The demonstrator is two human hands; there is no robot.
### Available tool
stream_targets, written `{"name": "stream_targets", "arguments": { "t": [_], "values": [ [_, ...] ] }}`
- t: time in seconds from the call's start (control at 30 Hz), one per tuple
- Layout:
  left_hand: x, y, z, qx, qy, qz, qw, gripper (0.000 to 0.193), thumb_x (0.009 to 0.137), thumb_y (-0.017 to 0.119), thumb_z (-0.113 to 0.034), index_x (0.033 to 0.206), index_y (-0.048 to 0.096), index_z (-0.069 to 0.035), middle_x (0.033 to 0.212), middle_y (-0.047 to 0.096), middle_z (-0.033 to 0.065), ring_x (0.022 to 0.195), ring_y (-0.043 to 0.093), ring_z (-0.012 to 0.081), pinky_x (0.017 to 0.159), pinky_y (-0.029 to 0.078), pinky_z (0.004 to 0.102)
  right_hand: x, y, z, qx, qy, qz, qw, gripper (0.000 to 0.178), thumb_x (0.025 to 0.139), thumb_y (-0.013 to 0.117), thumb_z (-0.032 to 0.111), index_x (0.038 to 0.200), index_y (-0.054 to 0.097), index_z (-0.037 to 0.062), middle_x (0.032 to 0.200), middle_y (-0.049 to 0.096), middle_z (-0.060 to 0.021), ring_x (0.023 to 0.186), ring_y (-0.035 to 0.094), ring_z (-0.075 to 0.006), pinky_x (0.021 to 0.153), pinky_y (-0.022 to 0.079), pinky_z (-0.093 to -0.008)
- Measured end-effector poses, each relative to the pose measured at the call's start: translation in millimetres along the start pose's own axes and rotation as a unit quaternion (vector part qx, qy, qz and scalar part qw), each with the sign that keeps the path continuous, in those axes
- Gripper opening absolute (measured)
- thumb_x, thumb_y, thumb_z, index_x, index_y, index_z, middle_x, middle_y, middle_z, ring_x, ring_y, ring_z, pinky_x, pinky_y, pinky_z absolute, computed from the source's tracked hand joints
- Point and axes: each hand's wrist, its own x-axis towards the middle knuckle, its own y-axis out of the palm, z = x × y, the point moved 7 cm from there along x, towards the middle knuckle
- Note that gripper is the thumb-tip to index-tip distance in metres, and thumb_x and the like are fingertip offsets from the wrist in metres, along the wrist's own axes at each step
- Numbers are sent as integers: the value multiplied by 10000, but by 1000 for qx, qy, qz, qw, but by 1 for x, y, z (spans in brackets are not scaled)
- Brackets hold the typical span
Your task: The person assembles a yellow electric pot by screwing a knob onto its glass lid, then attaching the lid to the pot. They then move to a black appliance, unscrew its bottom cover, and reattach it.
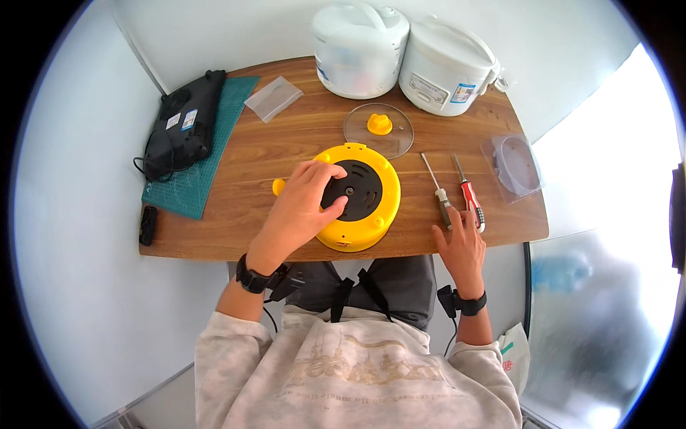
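Base [362,194], yellow, mid-frame — left hand [303,201] resting half-open on top.
Right hand [463,244] reaching over screwdrivers [469,193], center right — can't tell grip.

The person wears a loose cream shirt [307,404] mottled with pale grey, a tan print [364,362] and faint lettering across its front. Just past the shirt's hem show dark grey trousers [411,282] with two black ties [341,299]. Beyond the shirt's left sleeve [229,357] is a thick black left wristband [251,276] with a dark block [289,283]; beyond its right sleeve [486,361], a black right wristband [471,306], with a thin cable [451,336] near it.
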Motion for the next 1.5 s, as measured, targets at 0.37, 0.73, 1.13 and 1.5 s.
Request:
{"name": "stream_targets", "arguments": {
  "t": [0.37,0.73,1.13,1.5],
  "values": [
    [-9,4,4,8,51,-62,997,127,838,719,-88,959,681,-73,1154,630,88,1204,550,309,1034,476,418,14,7,-21,60,5,-52,997,383,851,712,103,1219,623,51,1065,625,-155,945,662,-370,746,556,-442],
    [-14,3,8,5,30,-31,999,173,897,708,-159,1017,803,-79,1248,689,95,1323,525,283,1099,450,388,67,-100,12,479,46,-124,868,193,995,509,36,1161,566,-43,1169,674,-158,800,721,-170,699,604,-284],
    [-16,0,9,4,45,-31,998,179,925,691,-170,1039,811,-102,1261,703,74,1355,507,278,1128,424,399,110,-130,130,391,-118,11,913,118,957,536,44,1070,572,39,921,712,-73,633,601,-82,592,481,-230],
    [-17,0,7,18,58,-43,997,170,916,707,-171,1028,813,-100,1240,710,76,1345,514,281,1113,439,393,118,-125,149,323,-173,6,931,98,949,591,61,1044,579,39,744,637,-90,595,590,-149,607,485,-277]
  ]
}}
